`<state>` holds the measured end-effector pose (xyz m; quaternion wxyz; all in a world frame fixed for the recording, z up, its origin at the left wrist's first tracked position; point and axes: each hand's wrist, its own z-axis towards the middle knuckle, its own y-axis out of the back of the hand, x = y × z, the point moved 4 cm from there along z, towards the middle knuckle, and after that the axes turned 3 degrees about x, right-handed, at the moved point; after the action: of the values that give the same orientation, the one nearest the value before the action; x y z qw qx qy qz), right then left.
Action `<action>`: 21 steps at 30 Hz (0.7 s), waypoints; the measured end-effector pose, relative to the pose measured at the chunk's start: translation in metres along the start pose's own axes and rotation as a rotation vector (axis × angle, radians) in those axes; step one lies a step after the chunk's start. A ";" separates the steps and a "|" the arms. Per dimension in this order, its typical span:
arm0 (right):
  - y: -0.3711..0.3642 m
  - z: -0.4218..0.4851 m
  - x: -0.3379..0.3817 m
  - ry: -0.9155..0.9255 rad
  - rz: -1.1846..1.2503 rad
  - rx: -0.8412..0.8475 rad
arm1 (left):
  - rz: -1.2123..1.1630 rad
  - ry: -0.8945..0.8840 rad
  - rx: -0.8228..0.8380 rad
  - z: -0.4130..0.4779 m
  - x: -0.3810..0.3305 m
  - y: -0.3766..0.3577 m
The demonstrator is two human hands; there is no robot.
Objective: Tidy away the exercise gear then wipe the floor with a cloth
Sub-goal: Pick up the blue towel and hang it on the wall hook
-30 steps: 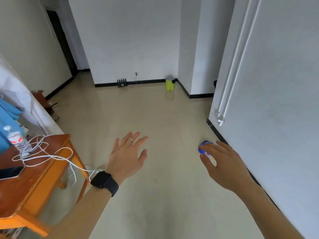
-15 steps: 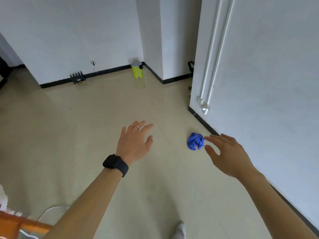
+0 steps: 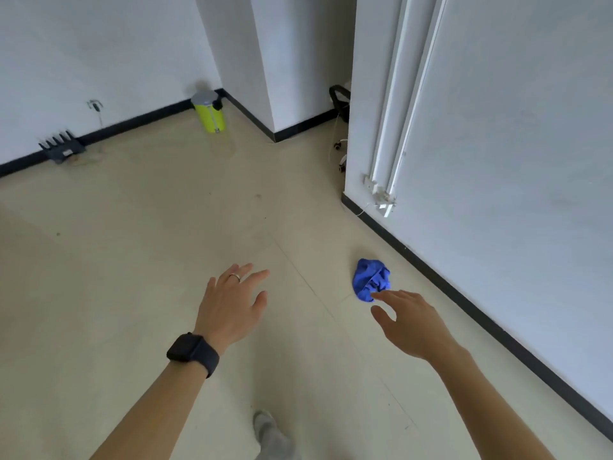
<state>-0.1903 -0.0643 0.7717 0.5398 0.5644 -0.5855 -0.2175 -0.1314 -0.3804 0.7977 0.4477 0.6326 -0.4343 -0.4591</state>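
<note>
Down on the pale floor (image 3: 132,260) lies a crumpled blue cloth (image 3: 371,279), close to the black skirting (image 3: 464,303) of the white wall on the person's right. The right hand (image 3: 409,322) reaches toward it with fingers (image 3: 386,295) straight and loose, grasping nothing. The forefinger tip meets the cloth's near edge in the head view, though whether it actually touches cannot be told. The left hand (image 3: 232,305) is held out over bare floor well to the left of the cloth, its fingers spread and released, a ring on one of them and a black watch (image 3: 192,349) on the wrist. Far back, a yellow-green bin (image 3: 209,112) stands by a wall corner. A grey shoe (image 3: 265,423) shows at the bottom edge.
</note>
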 end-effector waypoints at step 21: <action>-0.083 0.236 -0.061 -0.683 0.503 -0.020 | 0.274 -0.618 0.532 0.432 -0.098 -0.125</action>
<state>-0.3754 -0.1154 0.6002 0.3564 0.2940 -0.8482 -0.2590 -0.5530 -0.3310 0.6196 0.1747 0.4952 -0.7314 -0.4351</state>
